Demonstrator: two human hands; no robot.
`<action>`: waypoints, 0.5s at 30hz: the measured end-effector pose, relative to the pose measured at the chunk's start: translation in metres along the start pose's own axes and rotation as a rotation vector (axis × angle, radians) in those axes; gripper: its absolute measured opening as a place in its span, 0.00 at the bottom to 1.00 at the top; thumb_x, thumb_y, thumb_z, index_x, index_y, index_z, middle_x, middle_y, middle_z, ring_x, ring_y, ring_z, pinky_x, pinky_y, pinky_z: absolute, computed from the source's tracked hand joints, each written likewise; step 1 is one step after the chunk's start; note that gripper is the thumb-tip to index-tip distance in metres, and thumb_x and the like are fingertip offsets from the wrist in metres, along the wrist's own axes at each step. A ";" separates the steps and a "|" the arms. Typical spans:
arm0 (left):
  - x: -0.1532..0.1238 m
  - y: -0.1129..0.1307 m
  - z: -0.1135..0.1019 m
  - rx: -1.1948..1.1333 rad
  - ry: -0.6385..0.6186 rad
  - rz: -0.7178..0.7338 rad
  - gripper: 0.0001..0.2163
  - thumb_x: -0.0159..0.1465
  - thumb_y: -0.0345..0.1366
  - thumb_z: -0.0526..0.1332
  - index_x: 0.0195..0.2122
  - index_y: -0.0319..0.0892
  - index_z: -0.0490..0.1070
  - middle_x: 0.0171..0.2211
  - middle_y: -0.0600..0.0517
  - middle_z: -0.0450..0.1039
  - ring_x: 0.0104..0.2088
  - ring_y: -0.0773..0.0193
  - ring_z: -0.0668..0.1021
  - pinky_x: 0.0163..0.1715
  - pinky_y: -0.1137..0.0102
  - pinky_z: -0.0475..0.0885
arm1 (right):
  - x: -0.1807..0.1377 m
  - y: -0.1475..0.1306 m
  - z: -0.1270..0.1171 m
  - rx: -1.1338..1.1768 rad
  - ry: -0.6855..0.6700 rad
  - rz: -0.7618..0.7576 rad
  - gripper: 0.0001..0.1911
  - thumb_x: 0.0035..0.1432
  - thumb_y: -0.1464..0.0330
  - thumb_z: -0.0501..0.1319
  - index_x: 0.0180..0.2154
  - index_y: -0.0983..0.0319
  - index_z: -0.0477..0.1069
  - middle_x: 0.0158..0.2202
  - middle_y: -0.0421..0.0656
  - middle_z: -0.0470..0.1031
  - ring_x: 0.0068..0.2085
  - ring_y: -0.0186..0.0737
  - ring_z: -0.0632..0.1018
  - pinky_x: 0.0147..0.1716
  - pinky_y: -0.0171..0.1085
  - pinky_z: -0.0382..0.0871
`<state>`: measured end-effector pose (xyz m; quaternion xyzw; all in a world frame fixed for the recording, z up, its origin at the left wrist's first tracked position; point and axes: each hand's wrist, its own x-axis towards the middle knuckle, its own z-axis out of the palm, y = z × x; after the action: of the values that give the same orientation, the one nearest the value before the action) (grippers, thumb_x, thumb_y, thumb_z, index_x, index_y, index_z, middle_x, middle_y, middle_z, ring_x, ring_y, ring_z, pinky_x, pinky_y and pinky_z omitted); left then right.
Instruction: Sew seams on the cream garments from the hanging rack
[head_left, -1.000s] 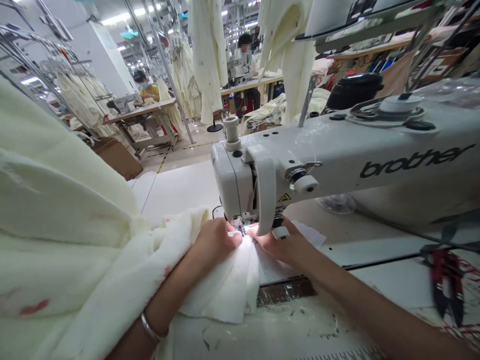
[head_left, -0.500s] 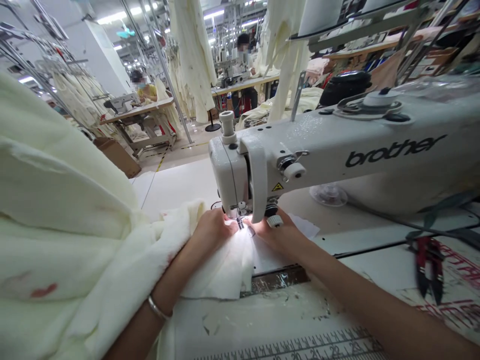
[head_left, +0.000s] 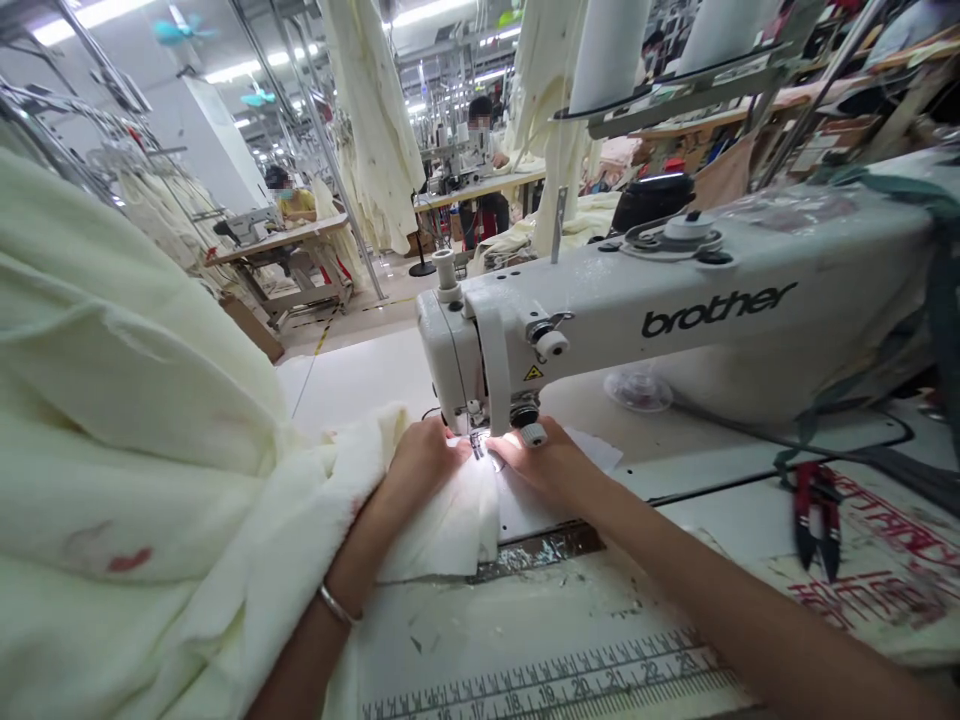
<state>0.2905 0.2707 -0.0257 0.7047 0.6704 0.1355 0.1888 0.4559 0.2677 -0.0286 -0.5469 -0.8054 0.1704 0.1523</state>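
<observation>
A white Brother sewing machine (head_left: 675, 310) stands on the worktable (head_left: 735, 510). Cream fleece fabric (head_left: 150, 470) is heaped at my left and runs under the needle (head_left: 474, 442). My left hand (head_left: 420, 462) lies curled on the fabric just left of the presser foot, fingers pinching the cloth edge. My right hand (head_left: 547, 468) rests on the fabric just right of the needle, fingers pressed together on it. A thin bracelet (head_left: 337, 605) circles my left wrist.
Red and black thread snips (head_left: 817, 510) hang on a ribbon at the right. A printed ruler (head_left: 555, 685) runs along the table's near edge. Farther back, people sit at other sewing tables (head_left: 277, 235) among hanging cream garments (head_left: 375, 110).
The view has shifted, so the machine sits farther left and the ruler shows more. Both hands stay at the needle, with the fabric edge drawn slightly in.
</observation>
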 end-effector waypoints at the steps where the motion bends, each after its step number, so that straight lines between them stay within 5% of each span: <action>1: 0.000 0.000 0.000 0.004 -0.003 -0.008 0.13 0.59 0.33 0.59 0.43 0.37 0.76 0.41 0.41 0.78 0.44 0.52 0.77 0.41 0.66 0.68 | -0.009 -0.003 -0.002 -0.042 0.021 -0.004 0.04 0.61 0.72 0.59 0.38 0.64 0.72 0.37 0.46 0.73 0.37 0.40 0.74 0.37 0.41 0.71; 5: 0.001 0.000 0.001 0.006 -0.018 -0.003 0.12 0.59 0.34 0.60 0.43 0.38 0.76 0.42 0.42 0.78 0.43 0.52 0.78 0.41 0.66 0.69 | -0.053 -0.022 -0.001 -0.207 0.190 -0.118 0.16 0.53 0.84 0.53 0.42 0.69 0.72 0.46 0.58 0.70 0.50 0.57 0.69 0.45 0.52 0.66; 9: 0.000 -0.001 0.001 0.015 -0.027 0.029 0.12 0.60 0.34 0.58 0.42 0.39 0.76 0.42 0.42 0.78 0.44 0.52 0.78 0.43 0.66 0.69 | -0.067 -0.032 0.013 -0.247 0.271 -0.562 0.18 0.51 0.86 0.53 0.41 0.68 0.72 0.40 0.50 0.73 0.40 0.47 0.72 0.35 0.42 0.71; 15: 0.002 0.002 -0.004 0.042 -0.048 0.047 0.10 0.59 0.32 0.59 0.39 0.39 0.77 0.40 0.44 0.79 0.44 0.53 0.78 0.44 0.67 0.70 | -0.060 -0.021 0.026 -0.213 0.274 -0.542 0.15 0.53 0.86 0.53 0.34 0.64 0.70 0.37 0.44 0.74 0.36 0.43 0.72 0.28 0.38 0.72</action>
<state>0.2904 0.2725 -0.0217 0.7271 0.6516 0.1091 0.1866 0.4486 0.2018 -0.0459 -0.3432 -0.9070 -0.0368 0.2411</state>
